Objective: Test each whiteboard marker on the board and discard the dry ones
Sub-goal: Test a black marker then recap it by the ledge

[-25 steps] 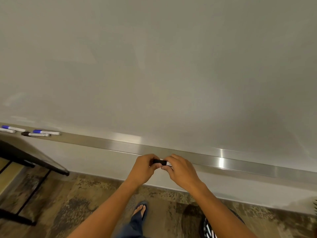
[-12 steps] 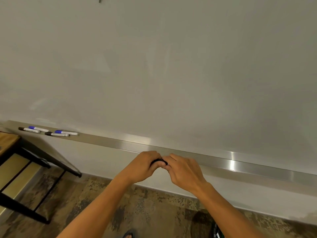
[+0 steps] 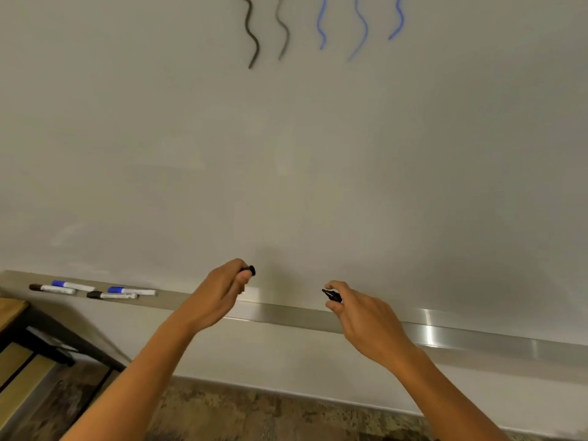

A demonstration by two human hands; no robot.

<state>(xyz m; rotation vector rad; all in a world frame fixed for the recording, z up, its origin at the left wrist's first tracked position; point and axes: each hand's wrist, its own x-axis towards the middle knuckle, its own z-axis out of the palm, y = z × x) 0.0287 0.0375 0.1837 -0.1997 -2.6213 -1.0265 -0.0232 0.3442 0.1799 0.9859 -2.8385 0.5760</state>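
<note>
At the lower centre of the frame, the left hand (image 3: 222, 289) pinches the cap (image 3: 249, 270) while the right hand's (image 3: 362, 313) fingers clamp the uncapped black marker (image 3: 331, 295), apparently ready to be raised for a test stroke on the whiteboard (image 3: 286, 154).

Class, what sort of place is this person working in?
Probably a classroom or meeting room: a large white whiteboard with wavy test lines, its long metal tray holding capped markers, and a black-framed wooden table.

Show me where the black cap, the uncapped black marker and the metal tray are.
black cap (image 3: 251, 270), head view, on its round end beyond the left thumb.
uncapped black marker (image 3: 331, 295), head view, on its dark tip section.
metal tray (image 3: 286, 315), head view, on its bare front lip.
</note>
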